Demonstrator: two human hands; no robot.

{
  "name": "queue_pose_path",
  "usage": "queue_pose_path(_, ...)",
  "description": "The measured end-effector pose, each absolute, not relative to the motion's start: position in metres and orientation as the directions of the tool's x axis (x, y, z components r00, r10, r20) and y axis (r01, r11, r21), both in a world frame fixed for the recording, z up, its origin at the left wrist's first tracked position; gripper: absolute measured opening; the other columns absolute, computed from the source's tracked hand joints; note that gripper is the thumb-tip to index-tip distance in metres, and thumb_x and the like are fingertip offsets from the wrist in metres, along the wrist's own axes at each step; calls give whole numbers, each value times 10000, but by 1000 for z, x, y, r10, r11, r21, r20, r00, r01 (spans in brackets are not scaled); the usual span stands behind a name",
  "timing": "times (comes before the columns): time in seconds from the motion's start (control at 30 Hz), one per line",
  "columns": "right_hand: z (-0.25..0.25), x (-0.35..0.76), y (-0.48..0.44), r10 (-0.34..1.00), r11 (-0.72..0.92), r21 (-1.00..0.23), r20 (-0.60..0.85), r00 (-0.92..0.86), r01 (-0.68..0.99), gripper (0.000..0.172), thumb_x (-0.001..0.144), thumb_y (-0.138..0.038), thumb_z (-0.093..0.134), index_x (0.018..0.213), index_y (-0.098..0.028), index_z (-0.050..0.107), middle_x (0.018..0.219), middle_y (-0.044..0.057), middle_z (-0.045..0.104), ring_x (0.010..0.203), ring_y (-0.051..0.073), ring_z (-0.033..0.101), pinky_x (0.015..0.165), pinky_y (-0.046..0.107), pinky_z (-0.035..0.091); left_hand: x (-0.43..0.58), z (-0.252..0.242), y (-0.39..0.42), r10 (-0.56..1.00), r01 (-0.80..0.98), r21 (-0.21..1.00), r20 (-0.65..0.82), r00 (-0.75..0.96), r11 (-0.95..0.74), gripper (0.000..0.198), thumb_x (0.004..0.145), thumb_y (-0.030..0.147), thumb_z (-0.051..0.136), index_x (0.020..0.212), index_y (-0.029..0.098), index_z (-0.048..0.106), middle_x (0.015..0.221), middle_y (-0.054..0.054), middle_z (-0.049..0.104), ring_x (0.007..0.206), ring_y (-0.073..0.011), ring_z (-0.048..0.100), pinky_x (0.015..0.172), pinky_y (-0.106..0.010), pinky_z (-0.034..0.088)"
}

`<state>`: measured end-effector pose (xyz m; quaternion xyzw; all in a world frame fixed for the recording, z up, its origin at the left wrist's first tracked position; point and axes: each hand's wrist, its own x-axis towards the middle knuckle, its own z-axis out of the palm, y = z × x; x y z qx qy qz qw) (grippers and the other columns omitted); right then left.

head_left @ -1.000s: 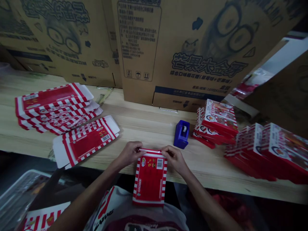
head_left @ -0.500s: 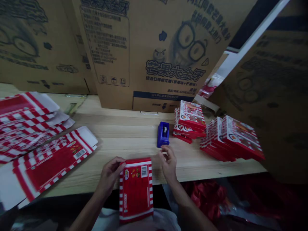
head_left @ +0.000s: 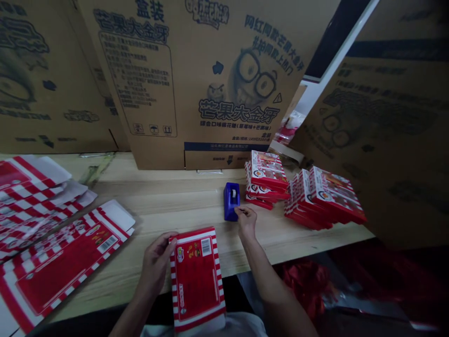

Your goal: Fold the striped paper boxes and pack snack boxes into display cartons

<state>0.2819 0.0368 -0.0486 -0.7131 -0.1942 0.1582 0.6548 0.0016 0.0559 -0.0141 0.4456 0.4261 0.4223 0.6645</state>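
Your left forearm [head_left: 135, 304] rises from the lower edge and leans toward the right; at its end your left hand [head_left: 154, 262] is curled in a grip, its thumb [head_left: 170, 246] pressed on the near side. Your right forearm [head_left: 271, 290] goes up and to the left, reaching farther forward. Your right hand [head_left: 248, 222] has bent fingers [head_left: 241, 211], drawn close together at the tips. Both forearms are bare.

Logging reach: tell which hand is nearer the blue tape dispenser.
Right. The right hand is at the near end of the dispenser; the left hand is farther off, to the left, holding the red box.
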Motion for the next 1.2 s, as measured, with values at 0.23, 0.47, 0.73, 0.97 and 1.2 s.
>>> queue_pose_path(0.23, -43, 273, 38, 465, -31, -995, -96, 880, -92, 271, 579, -440, 665, 653, -187, 603, 647, 11, 574, 550, 134, 505, 462, 247, 424, -11, -26, 123, 955, 215, 976, -103, 277, 43, 559, 690, 478, 666, 1152, 174, 581, 968, -83, 666, 818, -247, 657, 705, -384, 550)
queue_pose_path(0.47, -43, 272, 38, 476, -17, -987, -149, 867, -161, 215, 580, -389, 673, 652, -202, 597, 602, -11, 546, 510, 115, 444, 412, 215, 361, 32, -21, 126, 746, 557, 511, 319, 584, -655, 479, 764, 280, 593, 1222, 145, 552, 1392, -176, 464, 1351, -366, 321, 1087, -571, 292)
queue_pose_path(0.73, -44, 273, 39, 498, 21, -994, -86, 863, -111, 234, 614, -413, 656, 597, -200, 560, 573, -21, 535, 549, 129, 468, 498, 248, 397, 123, -24, 94, 426, 240, 697, 104, 899, -676, 745, 747, 225, 639, 1416, 134, 323, 1491, -196, 331, 1372, -279, 337, 1118, -460, 321)
queue_pose_path(0.97, -50, 264, 23, 495, 18, -999, -24, 869, -37, 256, 688, -443, 625, 661, -190, 604, 782, 48, 623, 741, 186, 569, 603, 278, 453, 142, -38, 83, 512, 224, 765, 157, 845, -604, 686, 765, 193, 608, 1396, 147, 344, 1381, -188, 479, 1276, -290, 464, 1070, -484, 373)
queue_pose_path(1.2, -51, 254, 13, 473, 25, -1000, 7, 881, -5, 215, 694, -400, 613, 690, -185, 614, 1095, 102, 557, 980, 220, 544, 766, 303, 455, 145, -39, 95, 512, 261, 701, 172, 841, -664, 729, 736, 193, 615, 1404, 145, 328, 1449, -199, 374, 1355, -318, 338, 1096, -518, 319)
